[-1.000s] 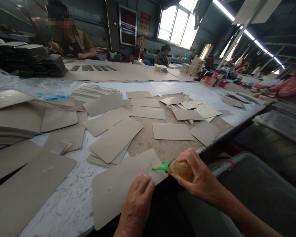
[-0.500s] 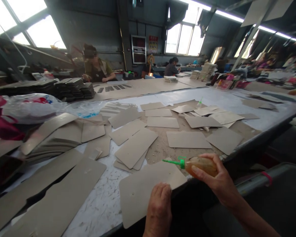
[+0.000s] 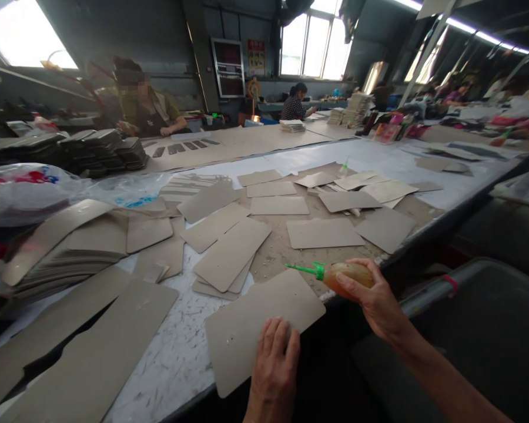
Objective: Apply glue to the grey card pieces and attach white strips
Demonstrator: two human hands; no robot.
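At the near edge of the surface point(image 3: 158, 329), a grey board point(image 3: 260, 302) lay slightly overhanging, the left hand point(image 3: 274, 364) resting on it, presumably to steady it; its thumb was hidden, so any grip could not be told. The right hand point(image 3: 376, 301) gripped a squeeze bottle point(image 3: 340, 274) sideways, apparently to point its green nozzle point(image 3: 303, 269) across the far corner. Loose boards point(image 3: 324, 234) beyond overlapped, partly hiding one another.
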